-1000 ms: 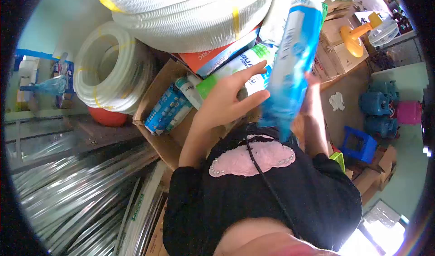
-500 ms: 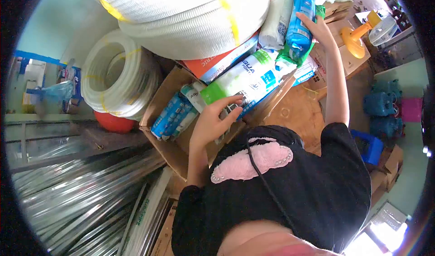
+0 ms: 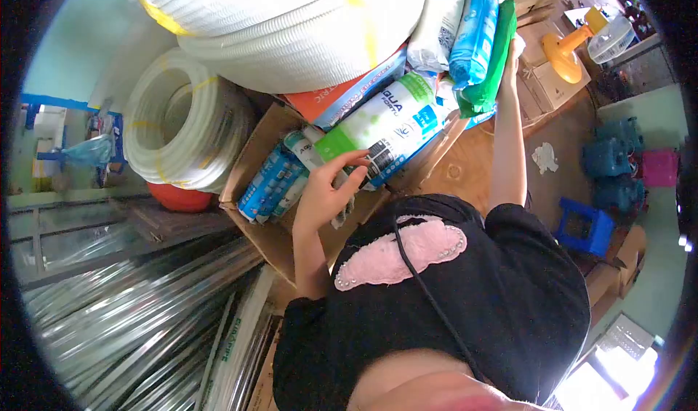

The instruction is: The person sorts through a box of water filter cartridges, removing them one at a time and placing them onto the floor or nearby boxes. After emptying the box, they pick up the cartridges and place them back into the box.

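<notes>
My left hand (image 3: 325,196) is over the cardboard box (image 3: 273,120), its fingers spread, the fingertips at the near edge of a white-and-green Aqua pack (image 3: 396,117). Under and left of it, blue packs (image 3: 270,182) lie in the box. On the far right of the pile my right hand (image 3: 512,61) grips the outer side of a green plastic pack (image 3: 494,66), its fingers mostly hidden. A blue cylindrical pack (image 3: 474,37) lies right beside the green one, and a white pack (image 3: 437,22) is left of that.
Large white corrugated hose coils (image 3: 291,40) rise behind the box, with a smaller coil (image 3: 171,120) at left. Shiny wrapped pipes (image 3: 138,302) lie at lower left. A yellow-orange item (image 3: 563,51) sits on cartons at right. A blue stool (image 3: 584,226) stands on the floor.
My right hand has gone from the blue pack to the green one, which now shows upright beside it. My left hand stays near the Aqua pack. The view has shifted slightly.
</notes>
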Demonstrator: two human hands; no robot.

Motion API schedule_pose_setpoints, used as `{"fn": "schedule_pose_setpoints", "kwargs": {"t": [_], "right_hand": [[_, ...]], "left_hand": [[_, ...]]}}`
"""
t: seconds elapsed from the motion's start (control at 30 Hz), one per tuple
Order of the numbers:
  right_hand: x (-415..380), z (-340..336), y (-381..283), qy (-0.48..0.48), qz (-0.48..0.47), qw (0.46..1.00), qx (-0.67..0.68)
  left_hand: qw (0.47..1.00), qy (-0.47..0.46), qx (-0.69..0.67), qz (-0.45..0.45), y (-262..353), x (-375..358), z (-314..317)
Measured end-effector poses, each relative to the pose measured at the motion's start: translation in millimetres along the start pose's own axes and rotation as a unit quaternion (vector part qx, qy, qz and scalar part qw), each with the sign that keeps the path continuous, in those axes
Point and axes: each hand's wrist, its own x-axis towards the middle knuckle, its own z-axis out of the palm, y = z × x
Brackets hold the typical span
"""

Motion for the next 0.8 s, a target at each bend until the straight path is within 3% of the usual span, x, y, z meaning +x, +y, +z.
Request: {"fn": "schedule_pose_setpoints", "kwargs": {"t": [0.13, 0.2, 0.37, 0.43, 0.5, 0.57, 0.63, 0.7, 0.8], "right_hand": [[10, 1, 4, 0.009, 0.048, 0.999, 0.022], [7, 10, 1, -0.018, 0.036, 0.999, 0.016], [18, 30, 1, -0.066, -0.020, 0.997, -0.020], [18, 35, 3, -0.031, 0.014, 0.999, -0.037], [16, 37, 0, -0.036, 0.030, 0.999, -0.022], [-2, 46, -11, -0.051, 0.038, 0.998, -0.003], [-33, 69, -37, 0.043, 0.044, 0.998, 0.022], [-26, 50, -32, -0.109, 0.095, 0.982, 0.121], [-27, 49, -27, -0.099, 0.085, 0.985, 0.110]], "left_hand": [[0.998, 0.004, -0.049, 0.037, -13, 14, 13], [1.000, -0.007, 0.016, 0.019, -3, 22, 19], [0.997, -0.082, 0.004, 0.012, 24, 40, 32], [0.994, -0.104, 0.022, 0.012, 31, 46, 36], [0.989, -0.073, 0.060, 0.114, 34, 51, 40], [0.987, -0.072, 0.071, 0.125, 41, 55, 43], [0.985, -0.069, 0.082, 0.135, 43, 56, 43], [0.984, -0.067, 0.084, 0.142, 42, 55, 42], [0.989, -0.070, 0.063, 0.118, 35, 52, 39]]}}
